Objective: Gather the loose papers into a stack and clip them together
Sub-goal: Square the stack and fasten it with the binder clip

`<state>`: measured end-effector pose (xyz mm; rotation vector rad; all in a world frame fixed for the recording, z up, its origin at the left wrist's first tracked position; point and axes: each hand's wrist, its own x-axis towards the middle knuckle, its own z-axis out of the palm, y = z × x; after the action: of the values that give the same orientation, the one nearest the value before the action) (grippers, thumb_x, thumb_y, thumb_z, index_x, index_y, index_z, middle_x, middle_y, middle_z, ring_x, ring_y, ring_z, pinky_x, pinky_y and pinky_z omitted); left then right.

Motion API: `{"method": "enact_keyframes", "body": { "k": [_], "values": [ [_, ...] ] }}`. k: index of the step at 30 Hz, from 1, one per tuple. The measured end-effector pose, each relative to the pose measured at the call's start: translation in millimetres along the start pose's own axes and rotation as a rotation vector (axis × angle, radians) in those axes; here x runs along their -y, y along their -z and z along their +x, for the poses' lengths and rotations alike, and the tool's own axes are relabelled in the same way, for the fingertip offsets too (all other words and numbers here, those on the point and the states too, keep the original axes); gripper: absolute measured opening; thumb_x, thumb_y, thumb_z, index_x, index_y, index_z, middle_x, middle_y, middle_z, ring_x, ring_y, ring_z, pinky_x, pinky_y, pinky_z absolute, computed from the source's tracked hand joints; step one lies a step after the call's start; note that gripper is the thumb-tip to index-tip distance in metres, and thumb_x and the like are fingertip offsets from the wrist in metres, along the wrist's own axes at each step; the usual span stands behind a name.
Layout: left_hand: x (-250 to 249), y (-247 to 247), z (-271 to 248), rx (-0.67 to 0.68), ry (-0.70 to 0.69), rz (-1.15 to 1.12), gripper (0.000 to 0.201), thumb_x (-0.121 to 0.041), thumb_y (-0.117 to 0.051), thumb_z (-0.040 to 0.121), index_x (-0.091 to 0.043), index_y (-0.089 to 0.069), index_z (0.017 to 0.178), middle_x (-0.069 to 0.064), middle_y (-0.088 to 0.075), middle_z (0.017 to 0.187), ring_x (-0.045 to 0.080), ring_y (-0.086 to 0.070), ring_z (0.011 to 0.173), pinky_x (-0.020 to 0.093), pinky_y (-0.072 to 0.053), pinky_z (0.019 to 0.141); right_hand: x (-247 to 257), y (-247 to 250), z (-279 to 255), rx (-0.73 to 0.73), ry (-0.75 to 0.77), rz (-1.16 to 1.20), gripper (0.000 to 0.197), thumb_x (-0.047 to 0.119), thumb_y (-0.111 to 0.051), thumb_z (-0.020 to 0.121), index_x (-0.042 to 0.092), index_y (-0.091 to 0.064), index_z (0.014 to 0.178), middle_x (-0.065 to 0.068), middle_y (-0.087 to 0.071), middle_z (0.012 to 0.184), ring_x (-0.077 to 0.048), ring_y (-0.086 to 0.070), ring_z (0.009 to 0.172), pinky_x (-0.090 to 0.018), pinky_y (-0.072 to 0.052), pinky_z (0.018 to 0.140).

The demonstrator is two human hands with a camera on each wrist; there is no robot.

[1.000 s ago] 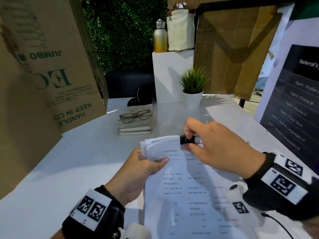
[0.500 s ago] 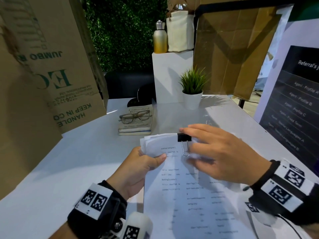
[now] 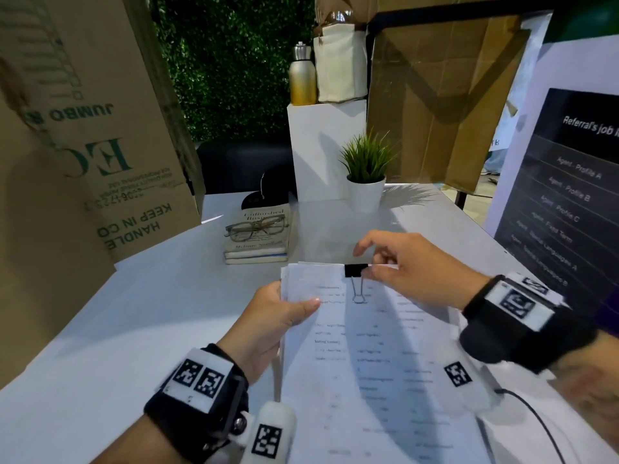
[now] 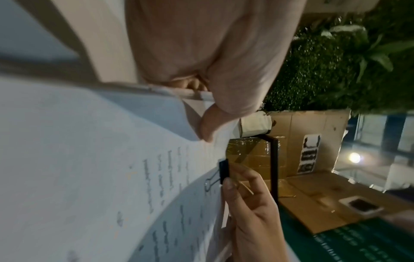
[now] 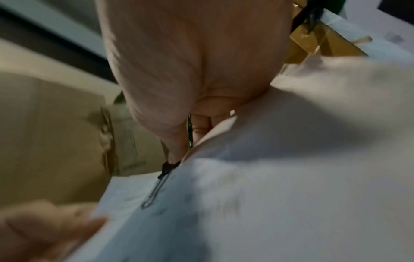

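Note:
A stack of printed white papers (image 3: pixel 385 363) is held above the table. My left hand (image 3: pixel 301 301) grips its left edge, thumb on top and fingers underneath. A black binder clip (image 3: pixel 356 270) bites the stack's top edge, and its silver handle (image 3: pixel 359 291) lies folded flat on the top page. My right hand (image 3: pixel 368 264) pinches at the clip's right end, thumb in front, other fingers behind the sheets and index finger raised. The right wrist view shows the thumb tip pressed on the clip (image 5: pixel 170 165). The left wrist view shows the clip (image 4: pixel 224 171) beside that thumb.
The white table (image 3: pixel 134 313) carries a small pile of books with glasses on top (image 3: pixel 256 236) and a potted plant (image 3: pixel 366 182) beyond the papers. A large cardboard box (image 3: pixel 83 145) stands at the left, a dark sign (image 3: pixel 562 202) at the right, a white pedestal (image 3: pixel 321 152) behind.
My right hand squeezed the clip onto the top edge, then the front handle folded down on the page. That hand has since drawn back to the clip's right end.

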<state>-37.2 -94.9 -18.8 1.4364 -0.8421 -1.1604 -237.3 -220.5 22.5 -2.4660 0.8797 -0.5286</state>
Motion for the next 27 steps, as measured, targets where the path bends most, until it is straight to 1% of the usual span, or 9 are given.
{"method": "enact_keyframes", "body": {
  "k": [4, 6, 9, 11, 14, 17, 20, 25, 27],
  "values": [
    [2, 7, 5, -0.243, -0.081, 0.275, 0.065, -0.004, -0.072, 0.088, -0.021, -0.042, 0.142, 0.002, -0.053, 0.139, 0.020, -0.053, 0.126, 0.042, -0.045, 0.108, -9, -10, -1, 0.062, -0.061, -0.211, 0.031, 0.037, -0.065, 0.091, 0.034, -0.055, 0.120, 0.012, -0.063, 0.101, -0.018, -0.061, 0.093, -0.035, -0.052, 0.085],
    [-8, 16, -9, -0.256, -0.187, 0.423, 0.062, -0.014, -0.075, 0.087, -0.033, -0.044, 0.137, -0.009, -0.049, 0.141, 0.012, -0.044, 0.132, 0.036, -0.039, 0.110, -2, -6, -19, 0.079, -0.045, -0.214, 0.033, 0.048, -0.064, 0.089, 0.038, -0.055, 0.118, 0.016, -0.062, 0.108, -0.013, -0.062, 0.101, -0.034, -0.053, 0.089],
    [-16, 21, -49, -0.062, -0.290, 0.798, 0.045, -0.039, -0.075, 0.084, -0.045, -0.052, 0.123, -0.028, -0.048, 0.135, -0.012, -0.042, 0.120, 0.018, -0.033, 0.098, 17, 1, -60, 0.254, 0.005, -0.371, 0.046, 0.068, -0.053, 0.084, 0.044, -0.050, 0.123, 0.027, -0.056, 0.120, -0.001, -0.054, 0.110, -0.024, -0.045, 0.096],
    [-12, 13, -74, 0.204, -0.254, 1.070, 0.055, -0.061, -0.069, 0.079, -0.053, -0.045, 0.127, -0.040, -0.034, 0.141, -0.025, -0.028, 0.121, 0.011, -0.028, 0.100, 36, 1, -90, 0.414, 0.032, -0.434, 0.063, 0.079, -0.046, 0.079, 0.047, -0.043, 0.132, 0.032, -0.046, 0.129, 0.002, -0.045, 0.117, -0.022, -0.036, 0.102],
    [14, -7, -95, 0.571, -0.172, 1.366, 0.076, -0.068, -0.063, 0.080, -0.056, -0.022, 0.143, -0.035, -0.003, 0.160, -0.011, -0.001, 0.146, 0.034, -0.009, 0.124, 45, -18, -125, 0.624, 0.064, -0.488, 0.077, 0.085, -0.044, 0.069, 0.046, -0.041, 0.135, 0.023, -0.046, 0.131, -0.005, -0.050, 0.120, -0.035, -0.043, 0.100],
    [37, -19, -99, 0.695, -0.149, 1.518, 0.079, -0.049, -0.058, 0.094, -0.050, -0.006, 0.153, -0.019, 0.018, 0.166, 0.005, 0.025, 0.149, 0.054, 0.007, 0.123, 34, -35, -135, 0.711, 0.094, -0.580, 0.087, 0.078, -0.035, 0.058, 0.050, -0.026, 0.140, 0.013, -0.033, 0.147, -0.012, -0.042, 0.133, -0.039, -0.040, 0.098],
    [38, -22, -94, 0.729, -0.120, 1.512, 0.092, -0.053, -0.063, 0.089, -0.052, 0.003, 0.152, -0.022, 0.021, 0.164, 0.008, 0.023, 0.151, 0.053, 0.008, 0.123, 27, -38, -140, 0.736, 0.127, -0.504, 0.093, 0.080, -0.046, 0.067, 0.051, -0.007, 0.147, 0.016, -0.012, 0.156, -0.012, -0.019, 0.144, -0.037, -0.030, 0.109],
    [33, -23, -87, 0.745, -0.093, 1.540, 0.089, -0.063, -0.060, 0.086, -0.052, 0.000, 0.151, -0.026, 0.019, 0.163, 0.006, 0.019, 0.152, 0.051, 0.005, 0.123, 28, -29, -132, 0.718, 0.162, -0.507, 0.092, 0.079, -0.047, 0.072, 0.044, -0.014, 0.151, 0.013, -0.022, 0.155, -0.014, -0.030, 0.141, -0.040, -0.039, 0.108],
    [25, -20, -79, 0.704, -0.150, 1.553, 0.088, -0.070, -0.057, 0.084, -0.048, -0.006, 0.152, -0.023, 0.010, 0.166, 0.008, 0.010, 0.154, 0.048, -0.002, 0.124, 31, -24, -124, 0.700, 0.144, -0.537, 0.084, 0.075, -0.053, 0.075, 0.042, -0.029, 0.148, 0.012, -0.034, 0.150, -0.015, -0.040, 0.133, -0.040, -0.040, 0.105]
  ]
}}
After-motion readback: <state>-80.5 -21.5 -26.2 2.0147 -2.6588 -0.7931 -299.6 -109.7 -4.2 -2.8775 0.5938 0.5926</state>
